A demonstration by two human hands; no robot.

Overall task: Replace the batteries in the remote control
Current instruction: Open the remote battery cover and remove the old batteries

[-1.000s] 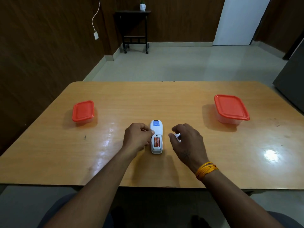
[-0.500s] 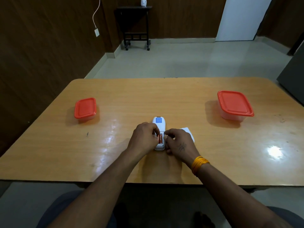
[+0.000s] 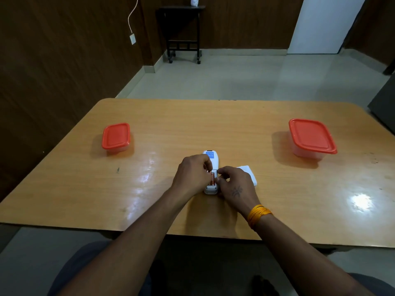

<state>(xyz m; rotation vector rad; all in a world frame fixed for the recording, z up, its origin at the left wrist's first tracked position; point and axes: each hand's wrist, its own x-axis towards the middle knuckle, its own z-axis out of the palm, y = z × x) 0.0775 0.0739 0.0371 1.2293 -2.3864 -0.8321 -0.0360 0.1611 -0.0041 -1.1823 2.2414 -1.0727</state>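
While it lies face down near the front middle of the worktop, the white remote control shows its open battery bay, in which an orange battery is visible between the two hands. Left hand: curled against the left side of the remote, fingertips bent in at the edge of the bay; whether it grips the body or merely steadies it cannot be told. Right hand: fingers drawn together in a pinch at the right edge of the bay, touching the remote; what, if anything, lies between thumb and forefinger is hidden. A yellow band circles the right wrist. Just beside the right hand, partly covered by it, lies a white battery cover. Well apart to the left stands a small container with an orange lid; well apart to the right, a larger container with an orange lid. Beyond the worktop, a dark side table stands against the wood-panelled wall.
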